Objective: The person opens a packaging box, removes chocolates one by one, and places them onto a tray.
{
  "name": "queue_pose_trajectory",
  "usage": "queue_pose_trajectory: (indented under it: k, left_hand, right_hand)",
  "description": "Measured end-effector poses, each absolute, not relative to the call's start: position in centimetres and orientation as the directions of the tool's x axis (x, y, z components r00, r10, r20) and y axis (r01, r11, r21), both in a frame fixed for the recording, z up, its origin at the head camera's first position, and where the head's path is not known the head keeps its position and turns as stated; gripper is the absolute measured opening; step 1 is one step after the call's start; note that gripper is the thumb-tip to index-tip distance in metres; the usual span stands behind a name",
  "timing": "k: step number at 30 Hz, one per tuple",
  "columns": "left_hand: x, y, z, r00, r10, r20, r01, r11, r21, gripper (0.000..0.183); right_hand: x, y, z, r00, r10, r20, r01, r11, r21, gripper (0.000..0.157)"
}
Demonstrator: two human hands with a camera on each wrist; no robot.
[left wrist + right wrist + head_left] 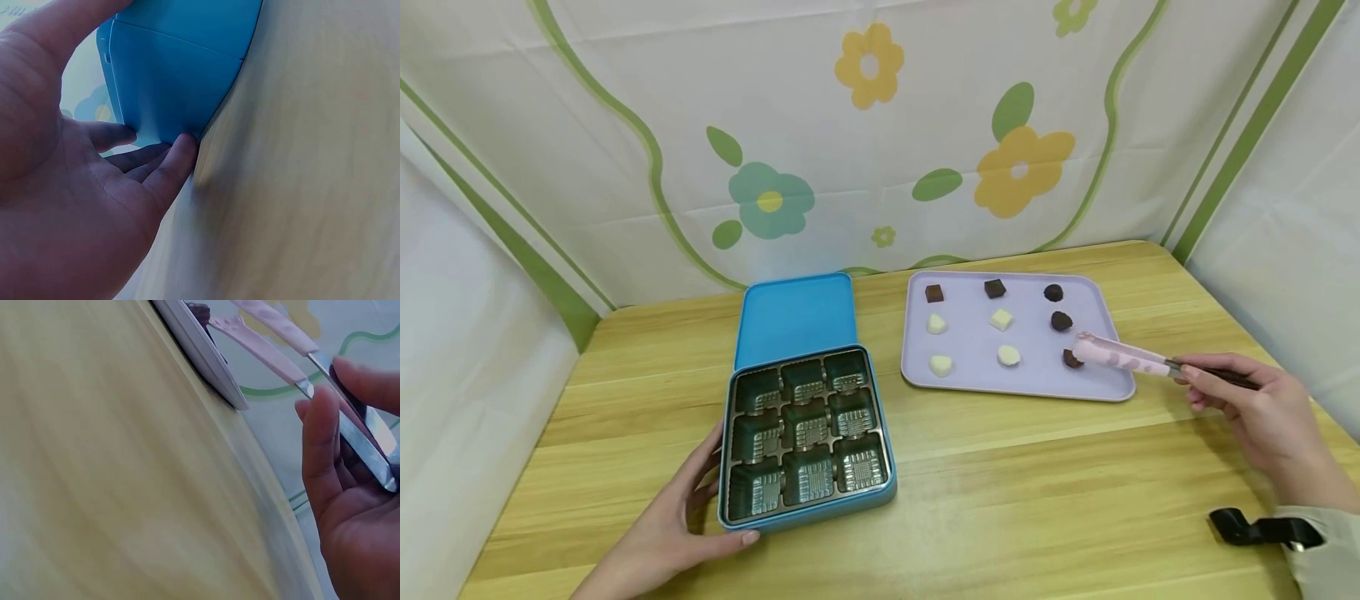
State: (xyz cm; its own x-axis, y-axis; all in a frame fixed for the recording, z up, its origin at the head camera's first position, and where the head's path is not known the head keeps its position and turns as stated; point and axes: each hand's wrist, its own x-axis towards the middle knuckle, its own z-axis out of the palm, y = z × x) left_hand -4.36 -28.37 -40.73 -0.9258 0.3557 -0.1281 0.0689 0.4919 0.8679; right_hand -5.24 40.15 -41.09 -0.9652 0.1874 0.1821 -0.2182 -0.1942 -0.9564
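My right hand (1262, 408) holds a pair of tongs (1120, 357) with pink tips and dark handles. The tong tips reach a dark brown chocolate (1072, 358) at the tray's near right; in the right wrist view the tong arms stand apart, with the brown chocolate (199, 312) by the lower tip. Whether both tips touch it I cannot tell. My left hand (677, 517) grips the near left corner of a blue tin (820, 510), thumb at the front and fingers along the left side. Inside is a dark plastic insert (808, 433) whose square compartments hold nothing.
A lilac tray (970, 379) bears rows of chocolates, such as a white one (1008, 356) and a dark round one (1061, 321). The tin's blue lid (797, 317) lies open behind it. A floral curtain (865, 150) hangs behind the wooden table (1000, 483).
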Motion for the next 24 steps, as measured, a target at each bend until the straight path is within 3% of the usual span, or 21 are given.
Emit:
queue_pose_trajectory:
  k: [11,24]
  left_hand:
    - [-4.3,-28.3,-40.7,-0.924,0.361,-0.127,0.069,0.484,0.872,0.129]
    - [-4.4,-28.3,-40.7,-0.923,0.353,-0.155,0.043,0.493,0.869,0.129]
  right_hand:
    - [-5.1,39.8,-40.8,-0.975,0.184,0.122,-0.128,-0.02,-0.992,0.029]
    - [-5.6,39.0,-40.6,-0.993,0.111,0.049,-0.067,-0.164,-0.984,0.029]
